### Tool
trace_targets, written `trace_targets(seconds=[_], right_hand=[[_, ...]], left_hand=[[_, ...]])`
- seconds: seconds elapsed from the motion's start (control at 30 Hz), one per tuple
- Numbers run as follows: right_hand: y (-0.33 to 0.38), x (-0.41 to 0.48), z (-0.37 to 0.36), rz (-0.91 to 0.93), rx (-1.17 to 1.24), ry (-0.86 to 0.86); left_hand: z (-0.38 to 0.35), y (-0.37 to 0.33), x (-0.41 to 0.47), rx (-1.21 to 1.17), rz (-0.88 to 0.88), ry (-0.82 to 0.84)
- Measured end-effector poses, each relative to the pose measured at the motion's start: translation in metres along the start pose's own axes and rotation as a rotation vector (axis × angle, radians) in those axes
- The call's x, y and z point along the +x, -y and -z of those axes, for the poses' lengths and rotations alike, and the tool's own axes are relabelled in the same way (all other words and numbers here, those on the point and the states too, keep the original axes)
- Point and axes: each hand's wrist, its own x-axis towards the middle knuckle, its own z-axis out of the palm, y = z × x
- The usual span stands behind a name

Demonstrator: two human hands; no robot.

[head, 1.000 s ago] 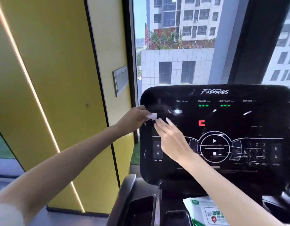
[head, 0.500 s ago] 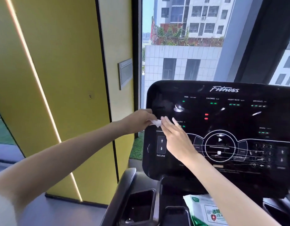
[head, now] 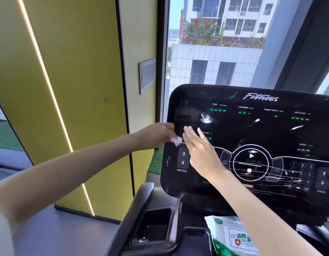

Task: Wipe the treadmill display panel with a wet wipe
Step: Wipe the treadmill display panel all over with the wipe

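The black glossy treadmill display panel (head: 252, 130) fills the right half of the view, with green lights, an INCLINE button pair and a round start dial. My left hand (head: 156, 134) is at the panel's left edge, pinching a small crumpled white wet wipe (head: 176, 140). My right hand (head: 198, 150) lies flat against the panel just right of the wipe, fingers straight and pointing up, holding nothing. The wipe sits between the two hands, above the INCLINE arrows.
A green-and-white pack of wet wipes (head: 232, 237) rests on the console tray below the panel. A black cup holder (head: 154, 226) is at the lower left of the console. A yellow wall (head: 67, 89) stands left, a window behind.
The view has shifted so the panel sits further right and lower. Both hands have stayed at the panel's left part, with the wipe still in my left hand; my right fingers have straightened upward.
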Motion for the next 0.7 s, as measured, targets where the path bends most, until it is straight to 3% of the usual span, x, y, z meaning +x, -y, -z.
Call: trace_targets(seconds=[0.07,0.17,0.2,0.33,0.37,0.5,0.63,0.7], right_hand=[[-0.001,0.001,0.001,0.003,-0.006,0.004],[-0.001,0.001,0.003,-0.004,0.006,0.022],[0.0,0.0,0.002,-0.004,0.009,0.019],[0.004,-0.002,0.001,-0.013,0.05,-0.005],[0.004,-0.002,0.001,-0.029,0.079,-0.017],[0.003,-0.002,0.004,-0.089,0.125,-0.031],[0.001,-0.001,0.001,-0.063,0.111,-0.004],[0.001,-0.001,0.0,-0.053,0.097,-0.008]], left_hand=[[0.001,-0.002,-0.001,0.008,-0.007,0.08],[0.003,0.011,0.006,-0.106,0.167,-0.228],[0.002,0.01,0.004,-0.097,0.171,-0.251],[-0.008,-0.007,-0.012,0.059,-0.032,0.135],[-0.005,-0.003,-0.011,0.056,-0.011,0.112],[-0.004,0.009,-0.008,-0.064,0.163,-0.239],[-0.015,-0.008,-0.021,0.071,-0.072,0.102],[-0.009,0.004,-0.012,0.04,0.024,-0.026]])
